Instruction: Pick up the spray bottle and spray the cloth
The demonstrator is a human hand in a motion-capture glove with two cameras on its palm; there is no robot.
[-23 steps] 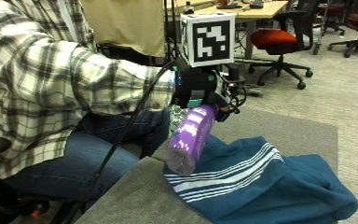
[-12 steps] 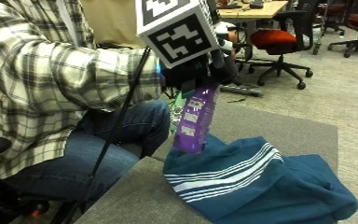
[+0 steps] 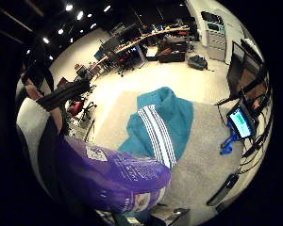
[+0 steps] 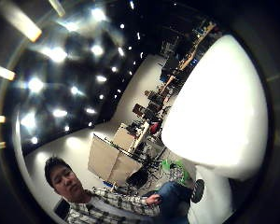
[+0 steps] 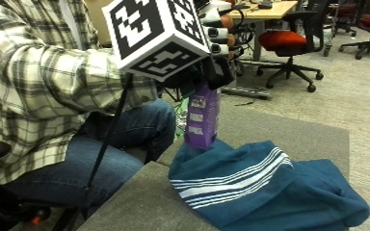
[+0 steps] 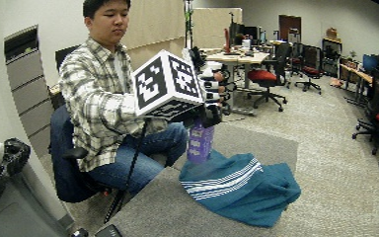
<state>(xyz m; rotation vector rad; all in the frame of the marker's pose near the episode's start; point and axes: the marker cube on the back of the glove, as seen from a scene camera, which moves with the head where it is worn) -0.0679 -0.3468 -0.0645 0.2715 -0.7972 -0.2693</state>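
- An office room with rolling chairs (image 5: 289, 45) and desks lies behind a grey carpet-covered table (image 5: 140, 197).
- A seated person in a plaid shirt (image 5: 37, 82) holds the gloved right hand (image 5: 207, 62) up above the table's near edge.
- That hand's fingers curl round the top of a purple plastic spray bottle (image 5: 202, 118), which hangs upright.
- The bottle's base is just above, perhaps touching, the edge of a crumpled teal cloth with white stripes (image 5: 262, 192).
- The cloth lies heaped on the table.
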